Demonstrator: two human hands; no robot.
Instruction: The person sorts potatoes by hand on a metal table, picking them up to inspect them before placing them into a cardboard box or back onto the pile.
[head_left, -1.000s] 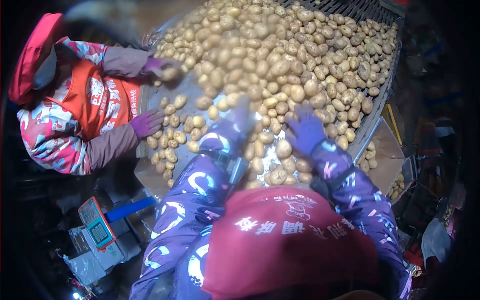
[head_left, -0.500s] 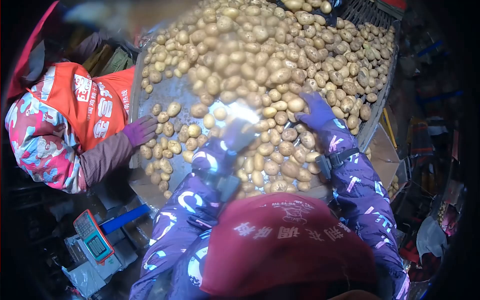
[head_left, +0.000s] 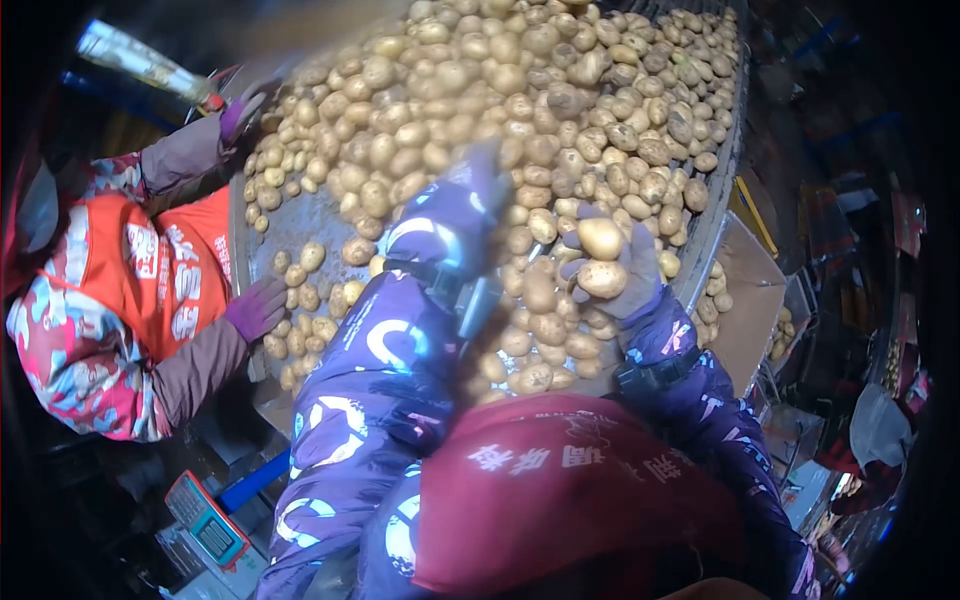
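Two potatoes [head_left: 602, 279] rest in my gloved right hand [head_left: 638, 275], which is turned up with its fingers curled around them. My left hand [head_left: 482, 168] reaches forward over the heap of potatoes [head_left: 530, 110]. It is smeared by motion and glare, so its fingers do not show clearly. More potatoes [head_left: 540, 325] lie close in front of my apron, between my two forearms. The sorting table [head_left: 325, 225] carries them all, its dark surface showing on the left.
At the left, a co-worker in an orange apron [head_left: 90, 260] has one purple-gloved hand [head_left: 258, 308] by the near potatoes and the other [head_left: 243, 110] at the table's far edge. A scale [head_left: 207, 520] stands lower left. A cardboard box [head_left: 745, 300] adjoins the right edge.
My left hand has moved forward onto the heap. My right hand has drawn back slightly and turned up with two potatoes in it. The co-worker's second hand has come into view.
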